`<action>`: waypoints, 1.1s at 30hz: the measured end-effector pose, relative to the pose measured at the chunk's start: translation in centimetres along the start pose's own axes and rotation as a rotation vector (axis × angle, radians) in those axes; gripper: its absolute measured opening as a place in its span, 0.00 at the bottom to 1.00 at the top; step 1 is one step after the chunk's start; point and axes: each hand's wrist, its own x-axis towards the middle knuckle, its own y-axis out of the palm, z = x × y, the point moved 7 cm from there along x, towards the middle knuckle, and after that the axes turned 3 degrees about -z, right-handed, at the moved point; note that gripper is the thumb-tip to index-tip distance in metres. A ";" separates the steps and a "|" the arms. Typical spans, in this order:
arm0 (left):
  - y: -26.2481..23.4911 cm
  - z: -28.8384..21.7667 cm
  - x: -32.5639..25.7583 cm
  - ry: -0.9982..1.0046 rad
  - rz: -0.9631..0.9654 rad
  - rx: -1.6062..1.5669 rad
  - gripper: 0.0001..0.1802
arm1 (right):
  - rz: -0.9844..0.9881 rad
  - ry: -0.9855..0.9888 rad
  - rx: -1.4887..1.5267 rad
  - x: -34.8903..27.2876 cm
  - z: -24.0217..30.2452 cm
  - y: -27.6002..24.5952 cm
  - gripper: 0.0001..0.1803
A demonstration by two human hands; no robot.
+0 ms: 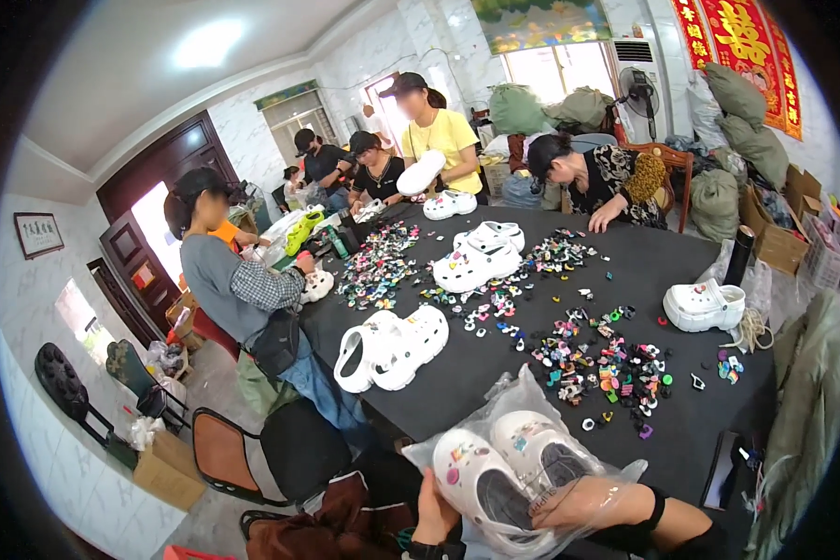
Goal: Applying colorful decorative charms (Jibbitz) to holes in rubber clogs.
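Observation:
At the near edge of the table, a pair of white foam clogs (465, 467) with small coloured charms sits inside a clear plastic bag (511, 394). My left hand (433, 511) grips the left clog's outer side through the bag. Seen through the plastic, my right hand (590, 502) is closed on the heel end of the right clog; some of its fingers are hidden. Loose multicoloured shoe charms (616, 369) lie scattered just beyond the bag. More white clogs stand on the black table, one pair (392, 347) to the left and another (481, 257) farther back.
A single white clog (705, 306) and a black cylinder (739, 257) stand at the right. Several people work round the table, one in a yellow shirt (443, 140) holding a clog. Chairs (226, 453) stand at the left; sacks and cardboard boxes (773, 229) line the right wall.

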 end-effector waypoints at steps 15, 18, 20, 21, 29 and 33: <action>-3.6 -0.9 1.7 0.095 -0.157 0.010 0.17 | 0.056 0.106 -0.212 -6.7 2.0 1.4 0.12; -0.1 -2.8 1.3 0.088 -0.047 0.071 0.29 | 0.061 0.148 -0.249 -8.7 2.2 0.1 0.11; 2.2 -3.4 0.6 0.104 -0.035 0.090 0.31 | -0.038 0.100 -0.297 -9.4 3.3 -1.0 0.10; 3.5 -4.0 0.0 0.141 0.017 0.054 0.32 | -0.032 0.129 -0.383 -9.7 3.5 -1.7 0.09; -1.6 -1.2 0.7 -0.036 0.195 0.405 0.31 | -0.511 0.438 -0.563 -12.8 1.6 -5.3 0.15; 0.3 -2.0 0.6 0.076 0.235 0.922 0.42 | -0.360 0.492 -0.294 -14.5 -1.7 -2.7 0.21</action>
